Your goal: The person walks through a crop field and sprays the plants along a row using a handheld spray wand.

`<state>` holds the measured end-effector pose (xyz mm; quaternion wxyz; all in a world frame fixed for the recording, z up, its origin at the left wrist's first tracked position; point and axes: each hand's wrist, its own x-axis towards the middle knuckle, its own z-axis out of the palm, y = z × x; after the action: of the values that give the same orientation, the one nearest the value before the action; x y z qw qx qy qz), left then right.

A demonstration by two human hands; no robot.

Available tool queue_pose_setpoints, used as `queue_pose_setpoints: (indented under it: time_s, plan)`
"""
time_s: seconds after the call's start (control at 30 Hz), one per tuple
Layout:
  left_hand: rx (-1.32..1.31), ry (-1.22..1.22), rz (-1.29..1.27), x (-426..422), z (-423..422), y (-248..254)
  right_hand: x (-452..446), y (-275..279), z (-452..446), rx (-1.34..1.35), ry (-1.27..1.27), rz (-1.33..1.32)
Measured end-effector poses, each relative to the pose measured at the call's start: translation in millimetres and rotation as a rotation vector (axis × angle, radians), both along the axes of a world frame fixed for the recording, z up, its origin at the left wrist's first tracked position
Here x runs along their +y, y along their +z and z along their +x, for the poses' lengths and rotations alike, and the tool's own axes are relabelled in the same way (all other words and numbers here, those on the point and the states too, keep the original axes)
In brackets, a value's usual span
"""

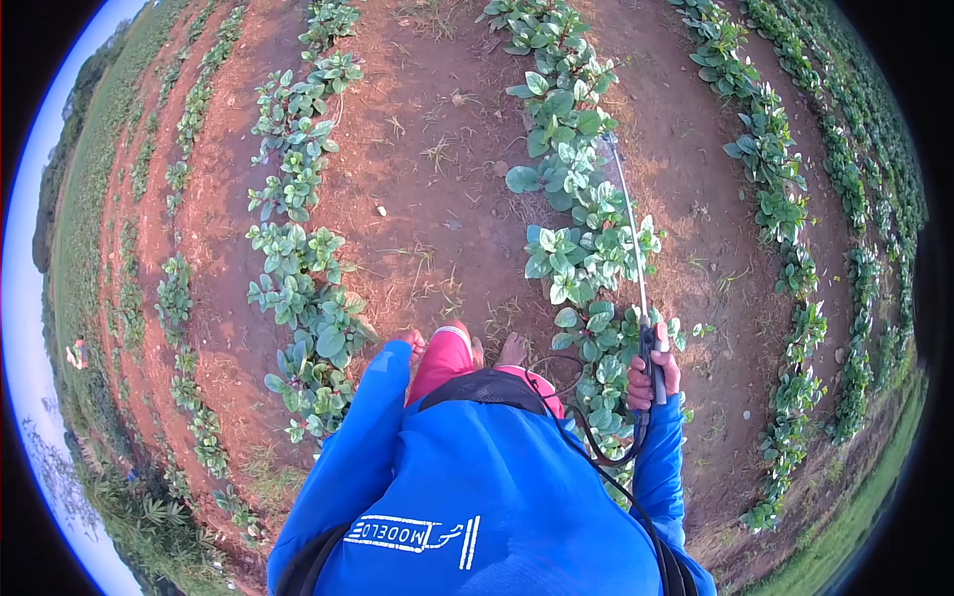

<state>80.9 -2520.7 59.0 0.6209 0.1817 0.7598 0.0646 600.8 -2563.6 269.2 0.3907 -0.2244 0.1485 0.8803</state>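
Observation:
My right hand (653, 372) is wrapped round the dark grip of a sprayer wand (635, 233). Its long thin metal tube reaches forward over a row of leafy green plants (576, 179). A faint pale mist shows at the wand's tip, close to the leaves. From the grip a black hose (608, 459) loops back towards my body. My left hand (413, 343) is low beside my left leg, in pink-red legwear (442, 368); it is small and foreshortened in view, and whether its fingers hold anything cannot be made out.
My bare feet (512, 350) stand on reddish-brown soil (427, 199) between two plant rows. Another row (298, 268) runs along my left, and more rows (780, 219) lie to the right. Black straps cross my blue shirt (497, 487). Trees (149, 526) stand at the far left edge.

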Motion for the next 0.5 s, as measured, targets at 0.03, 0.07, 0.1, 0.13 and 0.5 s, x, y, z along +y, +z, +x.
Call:
queue_pose_setpoints:
  time_s: [0.03, 0.07, 0.1, 0.13, 0.5]
  plan:
    - [-0.007, 0.004, -0.015, 1, -8, -11, 22, -11, 3, 0.002, -0.020, 0.023]
    - [-0.014, 0.008, -0.027, -1, -19, -32, 47, -18, 3, -0.026, -0.029, 0.052]
    - [-0.022, 0.012, -0.039, 1, -24, -44, 71, -24, 3, -0.054, -0.038, 0.081]
    - [0.004, 0.030, -0.054, 10, -17, -31, 92, -31, 0, -0.094, -0.073, 0.085]
    - [-0.160, -0.081, -0.034, 137, -40, -79, 224, -9, -79, -0.372, 0.167, -0.009]
